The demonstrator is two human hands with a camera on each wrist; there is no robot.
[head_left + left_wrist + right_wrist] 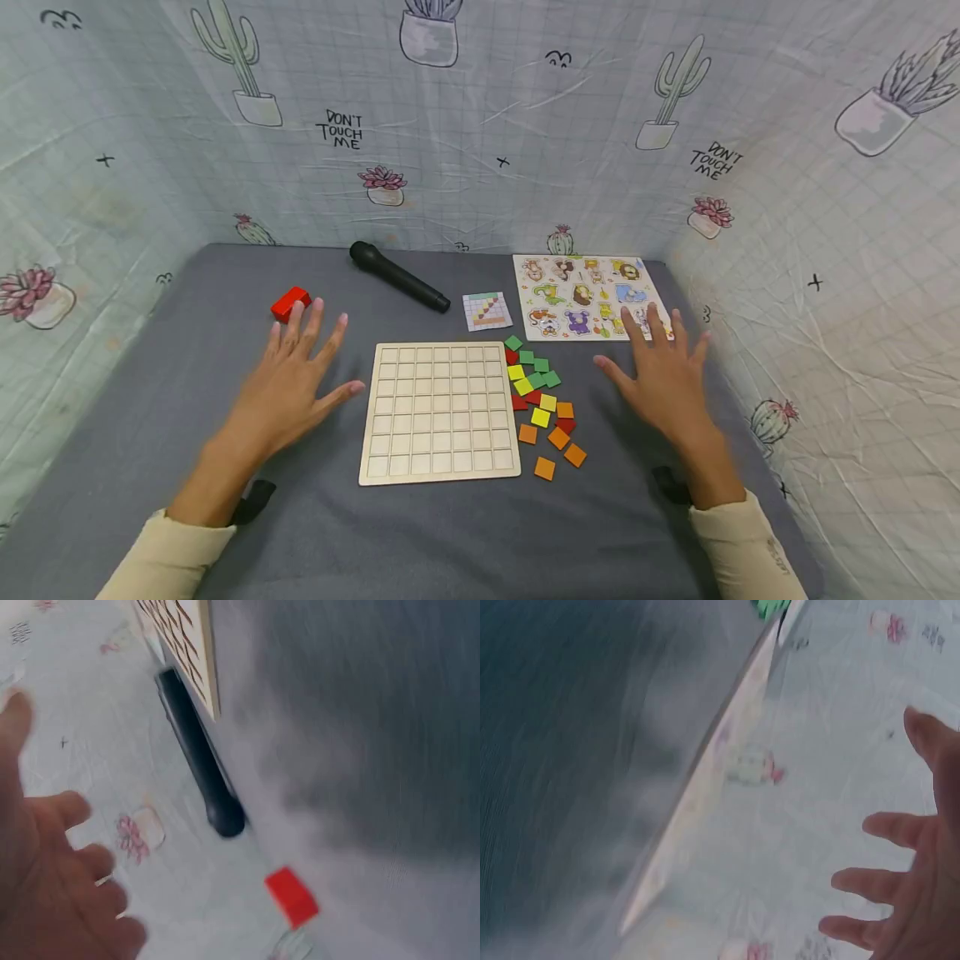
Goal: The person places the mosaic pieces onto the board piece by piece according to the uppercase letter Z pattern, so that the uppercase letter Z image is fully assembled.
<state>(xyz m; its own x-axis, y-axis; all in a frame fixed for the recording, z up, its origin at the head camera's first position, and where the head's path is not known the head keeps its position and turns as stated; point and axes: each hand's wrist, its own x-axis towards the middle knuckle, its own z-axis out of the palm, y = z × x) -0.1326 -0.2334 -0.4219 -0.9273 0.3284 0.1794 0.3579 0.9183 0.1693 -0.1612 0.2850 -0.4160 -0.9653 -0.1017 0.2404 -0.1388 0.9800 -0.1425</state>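
Fingers spread, my left hand (288, 396) hovers left of a pale wooden grid board (440, 412) and holds nothing. Just beyond its fingertips lies a red block (290, 304), also visible in the left wrist view as a red block (292, 897). My right hand (666, 387), likewise spread and holding nothing, is right of a loose scatter of small square tiles in green (542, 365), yellow (541, 418), red (566, 426) and orange (544, 468). Its fingertips overlap the near edge of an animal picture sheet (577, 296) in the head view.
A black microphone (401, 277) lies at the back of the grey tabletop (315, 533). Next to it is a small card (487, 312) with a coloured grid pattern. A cactus-print cloth (480, 108) hangs behind and along both sides.
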